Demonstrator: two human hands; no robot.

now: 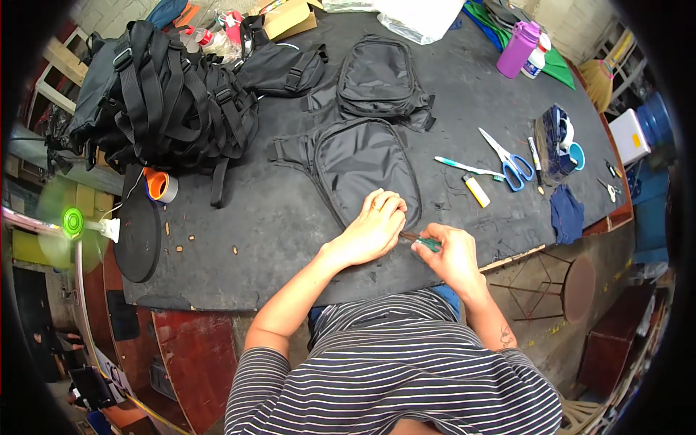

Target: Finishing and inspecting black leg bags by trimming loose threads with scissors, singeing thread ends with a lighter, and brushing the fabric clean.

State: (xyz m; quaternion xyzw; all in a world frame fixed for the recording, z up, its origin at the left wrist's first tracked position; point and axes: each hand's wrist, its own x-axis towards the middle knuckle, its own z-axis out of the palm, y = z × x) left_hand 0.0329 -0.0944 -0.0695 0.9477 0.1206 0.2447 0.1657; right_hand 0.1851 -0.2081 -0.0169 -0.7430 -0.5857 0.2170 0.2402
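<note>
A black fabric bag with straps lies flat on the dark table in front of me. My left hand is closed on the bag's near edge, its fingertips bunched together; the exact bit of cloth or thread between them is hidden. Just to the right, my right hand grips small green-handled thread snips. The blades point left, to the bag's edge by my left fingers. Whether they touch the fabric cannot be made out. Beyond this bag rests a second black bag.
To the right lie a toothbrush, blue-handled scissors, a yellow lighter and a dark blue cloth. A purple bottle stands far right. Black strapped bags are heaped at left, near an orange tape roll and a fan.
</note>
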